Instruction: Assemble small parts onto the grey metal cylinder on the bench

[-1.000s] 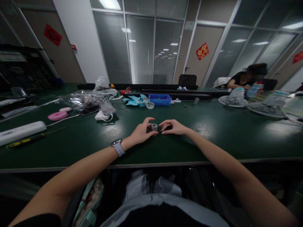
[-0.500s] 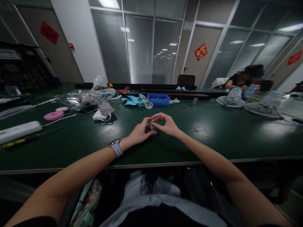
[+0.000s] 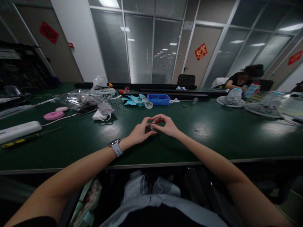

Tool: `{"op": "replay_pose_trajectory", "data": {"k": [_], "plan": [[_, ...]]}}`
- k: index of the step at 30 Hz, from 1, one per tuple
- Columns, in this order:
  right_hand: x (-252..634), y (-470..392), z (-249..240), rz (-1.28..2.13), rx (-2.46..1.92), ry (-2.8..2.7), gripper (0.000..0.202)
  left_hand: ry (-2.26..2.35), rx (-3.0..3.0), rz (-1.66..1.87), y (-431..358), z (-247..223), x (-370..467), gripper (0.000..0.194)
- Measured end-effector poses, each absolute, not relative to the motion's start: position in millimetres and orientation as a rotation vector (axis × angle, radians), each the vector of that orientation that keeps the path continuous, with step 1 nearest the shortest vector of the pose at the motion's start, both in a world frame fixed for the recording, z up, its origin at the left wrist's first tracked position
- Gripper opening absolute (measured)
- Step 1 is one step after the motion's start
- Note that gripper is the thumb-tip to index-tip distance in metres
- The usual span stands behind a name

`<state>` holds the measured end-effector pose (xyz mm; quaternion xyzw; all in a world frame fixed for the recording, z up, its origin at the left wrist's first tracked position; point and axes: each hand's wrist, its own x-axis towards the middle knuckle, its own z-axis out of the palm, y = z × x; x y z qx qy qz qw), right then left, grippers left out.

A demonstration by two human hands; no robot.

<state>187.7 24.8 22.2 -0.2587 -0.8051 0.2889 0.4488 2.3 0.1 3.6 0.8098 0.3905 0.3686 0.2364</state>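
My left hand [image 3: 140, 131] is curled around a small greyish, metallic-looking part [image 3: 151, 126] just above the green table [image 3: 132, 153]. My right hand [image 3: 167, 125] meets it from the other side, thumb and fingers closed on the top of the same part. Fingers cover most of the part, and its exact kind does not show. A watch with a grey strap [image 3: 116, 148] is on my left wrist.
Behind my hands are light-blue fan blades [image 3: 136, 100] and a blue basket [image 3: 158, 99]. To the left lie a white power strip [image 3: 21, 131], a yellow-handled screwdriver [image 3: 20, 142], a pink disc [image 3: 53, 115] and clear plastic wrapping [image 3: 75, 98]. A person [image 3: 238, 82] sits far right.
My right hand has shifted very slightly, its fingers a little lower over the small part. My left hand stays in place around it.
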Motion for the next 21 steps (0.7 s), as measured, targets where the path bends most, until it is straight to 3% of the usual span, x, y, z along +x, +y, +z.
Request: {"op": "replay_pose_trajectory", "data": {"k": [21], "plan": [[184.7, 21.1, 23.2, 0.73, -0.678, -1.927, 0.035, 1.055, 2.206, 1.01, -0.3, 3.3, 2.2, 0.059]]}}
